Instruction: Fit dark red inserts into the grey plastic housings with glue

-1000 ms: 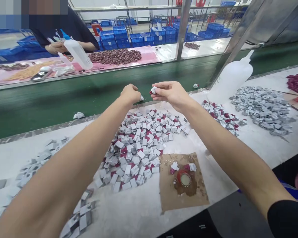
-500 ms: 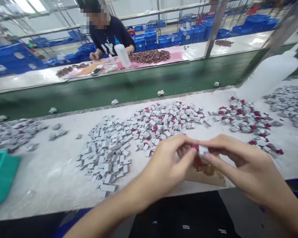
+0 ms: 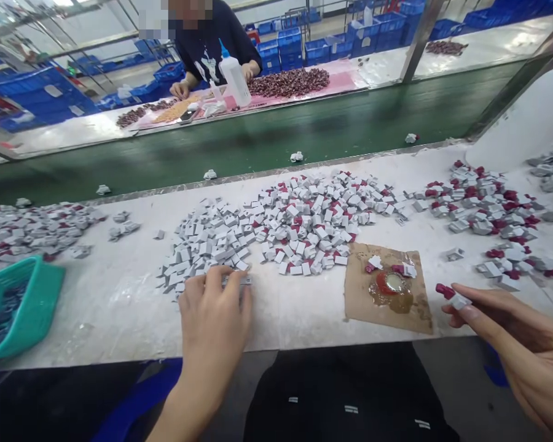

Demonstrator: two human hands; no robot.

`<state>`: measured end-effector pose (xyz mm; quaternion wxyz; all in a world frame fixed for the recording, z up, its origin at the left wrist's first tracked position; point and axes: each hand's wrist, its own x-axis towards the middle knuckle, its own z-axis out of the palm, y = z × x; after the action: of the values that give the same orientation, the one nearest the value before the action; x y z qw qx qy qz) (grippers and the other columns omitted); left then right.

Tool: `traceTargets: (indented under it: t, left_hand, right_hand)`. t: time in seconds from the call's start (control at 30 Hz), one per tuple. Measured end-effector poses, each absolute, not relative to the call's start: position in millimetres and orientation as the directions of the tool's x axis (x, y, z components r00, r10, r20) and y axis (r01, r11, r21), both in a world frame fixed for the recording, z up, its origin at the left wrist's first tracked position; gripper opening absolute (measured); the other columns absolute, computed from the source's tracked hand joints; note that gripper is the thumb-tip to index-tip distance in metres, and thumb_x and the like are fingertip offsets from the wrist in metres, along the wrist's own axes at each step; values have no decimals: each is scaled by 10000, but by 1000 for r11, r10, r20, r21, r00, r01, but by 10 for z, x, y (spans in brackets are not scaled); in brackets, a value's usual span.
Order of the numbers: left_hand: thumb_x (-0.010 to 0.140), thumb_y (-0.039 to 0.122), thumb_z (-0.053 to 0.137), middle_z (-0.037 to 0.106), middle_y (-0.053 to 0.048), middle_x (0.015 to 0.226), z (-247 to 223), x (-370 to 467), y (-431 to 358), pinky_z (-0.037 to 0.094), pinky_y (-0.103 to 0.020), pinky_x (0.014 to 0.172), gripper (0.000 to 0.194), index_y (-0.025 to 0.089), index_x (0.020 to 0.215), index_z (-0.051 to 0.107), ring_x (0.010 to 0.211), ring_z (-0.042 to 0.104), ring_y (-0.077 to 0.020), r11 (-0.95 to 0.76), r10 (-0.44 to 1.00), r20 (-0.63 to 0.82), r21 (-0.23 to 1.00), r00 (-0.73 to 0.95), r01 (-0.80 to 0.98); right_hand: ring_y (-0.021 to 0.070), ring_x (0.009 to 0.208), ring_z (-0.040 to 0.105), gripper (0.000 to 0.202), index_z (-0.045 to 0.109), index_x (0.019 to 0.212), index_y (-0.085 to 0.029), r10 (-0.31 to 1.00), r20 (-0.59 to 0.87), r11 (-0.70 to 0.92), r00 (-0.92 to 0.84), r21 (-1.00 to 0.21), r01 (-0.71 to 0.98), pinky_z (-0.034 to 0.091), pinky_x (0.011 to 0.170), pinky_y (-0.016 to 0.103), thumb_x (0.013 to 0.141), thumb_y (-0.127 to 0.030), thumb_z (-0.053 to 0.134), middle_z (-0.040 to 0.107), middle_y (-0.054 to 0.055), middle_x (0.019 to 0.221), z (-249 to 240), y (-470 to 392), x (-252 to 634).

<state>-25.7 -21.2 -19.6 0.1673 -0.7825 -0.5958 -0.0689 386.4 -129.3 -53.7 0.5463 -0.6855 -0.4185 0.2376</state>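
My right hand (image 3: pixel 511 331) pinches a small plastic piece (image 3: pixel 452 296), grey at one end and dark red at the other, between thumb and fingertips. It is just right of a brown cardboard square (image 3: pixel 359 301). On the cardboard lie two grey-and-red pieces and a round red-rimmed spot of clear wet liquid (image 3: pixel 393 283). My left hand (image 3: pixel 215 307) reaches palm down to the near edge of a pile of grey plastic pieces (image 3: pixel 212 230). Its fingers curl around a grey piece (image 3: pixel 245 280), partly hidden by them.
A mixed grey-and-red heap (image 3: pixel 313 215) adjoins the grey pile; another (image 3: pixel 488 202) lies to the right. A green basket (image 3: pixel 46 307) with dark pieces stands at left. Beyond runs a green conveyor belt (image 3: pixel 258 141) carrying spaced pieces. Across it sits a co-worker (image 3: pixel 216 43).
My hands have parted from above the cardboard. The left moved left to the grey pile; the right moved right, keeping the grey-and-red piece. The cardboard is now uncovered, and the view has shifted.
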Motion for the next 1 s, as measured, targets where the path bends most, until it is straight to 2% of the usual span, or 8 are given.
traceTargets:
  t: [0.13,0.2,0.33,0.5,0.6,0.77,0.9,1.0]
  left_hand:
    - [1166,272,548,814,-199,1191,-216,-177,-122,546,-562,896,267,172,1141,794,1111,686,-463,-317,884,341,-69,321,946]
    - [1176,311,574,808,-162,1134,-250,-96,-109,571,-521,918,207,188,1172,741,1076,726,-411,-396,874,348,105,339,912]
    - [1160,318,669,807,-43,1141,-352,122,-177,589,-360,826,71,265,1206,679,885,745,-241,-451,889,295,421,351,787]
    - [1127,314,714,821,-23,1198,-389,238,-289,615,-319,863,81,287,1203,704,961,781,-224,-453,891,233,516,389,727]
    - [1127,348,707,823,-10,1111,-383,190,-285,629,-301,821,85,296,1180,748,897,784,-213,-408,907,168,580,387,705]
    - [1095,477,746,806,-33,1063,-377,110,-202,655,-311,777,256,298,1262,822,828,772,-220,-288,928,18,666,371,688]
    - [1052,508,785,816,-42,1053,-306,214,-198,663,-314,753,262,295,1188,853,801,762,-219,-222,932,-43,714,359,663]
    - [998,514,856,832,-34,997,-181,478,-219,696,-312,788,264,280,1121,845,847,797,-230,-34,958,-131,832,256,554]
  right_hand:
    - [238,883,893,195,969,1085,-352,784,144,-48,604,-956,290,774,776,295,918,-440,1018,932,19,1081,-455,-1214,3706]
    - [231,968,899,134,973,1112,-362,816,192,-1,545,-943,333,766,830,290,979,-356,968,932,22,1118,-385,-1169,3610]
    - [198,1041,883,224,959,1212,-409,866,232,45,443,-919,393,735,855,263,1069,-259,876,922,4,1173,-267,-1082,3427]
    - [198,1053,870,223,953,1219,-387,892,236,58,385,-905,421,720,916,293,1093,-237,847,903,2,1151,-217,-1023,3330]
    - [207,1062,868,242,947,1238,-380,902,231,58,365,-902,428,721,907,312,1105,-221,821,895,7,1155,-219,-998,3322]
    - [195,1022,858,271,951,1235,-385,909,233,69,347,-903,425,714,880,303,1099,-196,812,891,2,1117,-212,-969,3314]
    - [188,1048,863,272,958,1229,-412,906,197,50,375,-929,367,708,870,267,1085,-212,841,901,-1,1142,-184,-997,3330]
    - [172,1021,871,247,963,1219,-425,903,132,42,408,-974,222,711,872,232,1076,-245,873,908,-7,1129,-152,-1007,3346]
